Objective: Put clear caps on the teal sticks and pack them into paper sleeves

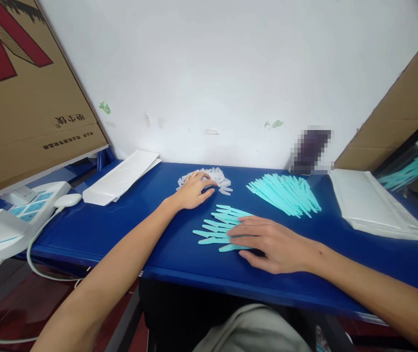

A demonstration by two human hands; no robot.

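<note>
Evidently light stuff, these turquoise sticks (218,227): slim, flat, plastic by the look of them. They lie fanned at the near middle of the tabletop (113,230), with a second heap (286,195) farther off to the right. I judge them stiff, smooth enough to slide over one another, and not fragile, though the thin ends might bend. Best hold: pinch one stick across its broad part, where nothing overlaps it.

Right fingers (249,229) loosely spread, laid over the right side of the near fan, thumb standing apart; no stick clearly gripped. Left fingers (207,183) bent over the white pieces (219,176) at the far middle, thumb and forefinger close together; whether anything is pinched there I cannot tell. Those pieces: small, likely near weightless, easy to scatter; take singly, by the edges.

Writing: carton (21,107) at far left carries dark characters, upside down from my side, a small ® by the larger ones. Brand I can't make out. No lettering seen on the sticks. Dark patch (310,149) at far right is pixelated, nothing legible.
</note>
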